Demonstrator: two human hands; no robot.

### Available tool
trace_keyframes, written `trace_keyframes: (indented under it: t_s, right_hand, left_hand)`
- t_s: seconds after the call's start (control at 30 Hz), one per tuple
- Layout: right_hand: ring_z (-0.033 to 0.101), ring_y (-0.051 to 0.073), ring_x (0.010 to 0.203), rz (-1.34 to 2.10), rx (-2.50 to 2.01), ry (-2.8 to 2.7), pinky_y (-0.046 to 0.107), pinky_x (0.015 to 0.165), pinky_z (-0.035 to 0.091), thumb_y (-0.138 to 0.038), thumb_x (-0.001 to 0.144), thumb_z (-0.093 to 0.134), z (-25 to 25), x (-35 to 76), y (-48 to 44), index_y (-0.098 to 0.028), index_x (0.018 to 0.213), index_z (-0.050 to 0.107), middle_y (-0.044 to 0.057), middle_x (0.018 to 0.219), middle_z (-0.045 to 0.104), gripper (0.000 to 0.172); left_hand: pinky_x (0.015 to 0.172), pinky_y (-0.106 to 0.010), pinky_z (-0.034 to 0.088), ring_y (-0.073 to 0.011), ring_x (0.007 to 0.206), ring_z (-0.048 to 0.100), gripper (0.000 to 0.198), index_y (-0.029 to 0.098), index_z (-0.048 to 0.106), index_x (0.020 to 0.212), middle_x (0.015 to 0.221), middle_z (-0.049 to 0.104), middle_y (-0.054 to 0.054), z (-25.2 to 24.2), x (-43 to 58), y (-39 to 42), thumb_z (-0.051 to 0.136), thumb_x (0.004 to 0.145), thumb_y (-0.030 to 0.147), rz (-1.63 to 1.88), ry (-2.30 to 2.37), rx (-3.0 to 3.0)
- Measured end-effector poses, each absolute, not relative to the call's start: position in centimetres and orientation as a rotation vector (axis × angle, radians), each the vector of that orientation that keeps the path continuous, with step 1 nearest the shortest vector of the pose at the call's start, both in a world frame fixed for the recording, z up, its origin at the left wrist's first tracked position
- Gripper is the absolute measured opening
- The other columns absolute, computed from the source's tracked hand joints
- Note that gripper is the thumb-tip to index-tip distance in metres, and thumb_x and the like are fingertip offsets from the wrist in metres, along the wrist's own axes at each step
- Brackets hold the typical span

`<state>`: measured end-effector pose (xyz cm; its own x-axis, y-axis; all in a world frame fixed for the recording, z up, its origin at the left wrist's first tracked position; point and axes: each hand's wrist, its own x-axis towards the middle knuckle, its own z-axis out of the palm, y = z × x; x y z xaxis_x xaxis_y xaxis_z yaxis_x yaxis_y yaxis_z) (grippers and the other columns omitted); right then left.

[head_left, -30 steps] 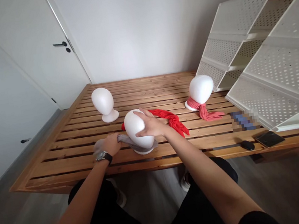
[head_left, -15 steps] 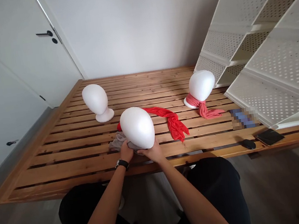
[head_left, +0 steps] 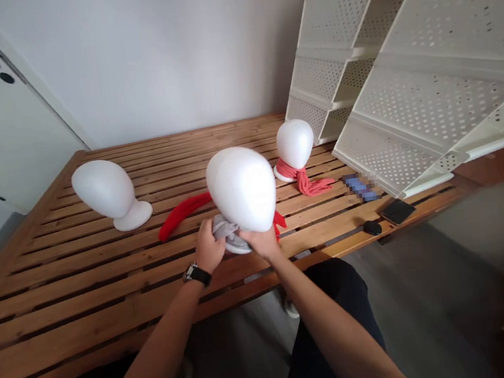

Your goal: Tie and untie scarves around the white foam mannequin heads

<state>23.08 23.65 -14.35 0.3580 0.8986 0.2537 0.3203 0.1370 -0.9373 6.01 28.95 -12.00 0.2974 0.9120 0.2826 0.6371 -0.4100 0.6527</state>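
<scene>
A white foam mannequin head point(head_left: 242, 187) stands near the front edge of the slatted wooden table point(head_left: 59, 293). A grey scarf point(head_left: 226, 229) is bunched around its neck. My left hand point(head_left: 209, 248), with a wristwatch, grips the grey scarf at the left of the neck. At the right of the neck my right hand point(head_left: 264, 242) holds the same scarf. A red scarf point(head_left: 184, 212) lies on the table behind this head.
A bare foam head point(head_left: 103, 189) stands at the left. Another foam head point(head_left: 295, 143) wearing a pink scarf point(head_left: 305, 181) stands at the back right. White perforated shelf panels point(head_left: 404, 65) lean at the right. A phone point(head_left: 395, 212) and a small black object point(head_left: 372, 227) lie near the table's right front.
The view swung left and closer. My right hand came off the top of the foam head and down to its neck. Both hands now hold the grey scarf together there.
</scene>
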Motion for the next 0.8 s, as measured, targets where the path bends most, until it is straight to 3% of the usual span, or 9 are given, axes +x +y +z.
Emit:
trace_keyframes:
  t_s: [0.1,0.27,0.43,0.53,0.67,0.8]
  right_hand:
    - [0.068,0.024,0.105,0.46,-1.367,-0.961,0.041,0.099,0.054,-0.046,0.073,0.074,-13.7,29.6,22.7,-0.019,0.112,0.06,0.01,0.108,0.072,0.049]
    - [0.065,0.021,0.105,0.365,-1.44,-0.753,0.039,0.094,0.053,-0.048,0.076,0.068,-16.6,37.4,22.4,-0.022,0.107,0.05,0.011,0.115,0.066,0.044]
    - [0.063,0.022,0.098,0.42,-1.668,-0.614,0.04,0.092,0.052,-0.047,0.07,0.067,-19.8,42.4,24.3,-0.018,0.108,0.052,0.014,0.119,0.062,0.05]
    - [0.063,0.023,0.097,0.557,-1.661,-0.485,0.038,0.087,0.055,-0.046,0.068,0.072,-20.8,44.7,24.4,-0.019,0.11,0.054,0.011,0.114,0.065,0.053]
    - [0.068,0.023,0.084,0.895,-1.486,-0.345,0.035,0.07,0.059,-0.059,0.084,0.062,-21.4,45.4,24.3,-0.021,0.103,0.06,0.008,0.092,0.069,0.043]
    - [0.07,0.023,0.086,1.132,-1.085,-0.029,0.034,0.071,0.062,-0.057,0.085,0.071,-21.0,43.9,25.2,-0.023,0.107,0.065,0.004,0.085,0.071,0.041]
  left_hand:
    - [0.103,-0.041,0.048,-0.0275,0.107,0.062,0.016,0.02,0.063,0.095,0.102,0.068,-0.008,-9.3,10.4,30.6,0.06,0.08,0.02,0.744,1.22,2.373]
    - [0.103,-0.033,0.048,-0.0229,0.114,0.062,0.024,0.019,0.068,0.105,0.123,0.065,-0.01,-10.8,20.2,31.8,0.059,0.083,0.023,0.602,0.86,2.455]
    - [0.085,-0.035,0.051,-0.0263,0.097,0.068,0.01,0.02,0.066,0.088,0.098,0.073,-0.009,-15.1,26.8,33.1,0.059,0.084,0.025,0.204,0.952,2.478]
    - [0.079,-0.034,0.049,-0.026,0.092,0.068,0.007,0.021,0.062,0.087,0.092,0.073,-0.008,-16.6,27.2,33.1,0.059,0.084,0.026,0.18,0.908,2.513]
    - [0.075,-0.032,0.046,-0.0213,0.088,0.067,0.006,0.021,0.06,0.091,0.093,0.071,-0.006,-17.4,26.9,30.1,0.056,0.086,0.023,0.241,0.673,2.546]
    - [0.073,-0.032,0.046,-0.0199,0.084,0.065,0.014,0.021,0.062,0.089,0.092,0.069,-0.004,-16.8,26.6,25.6,0.065,0.085,0.033,0.094,0.345,2.637]
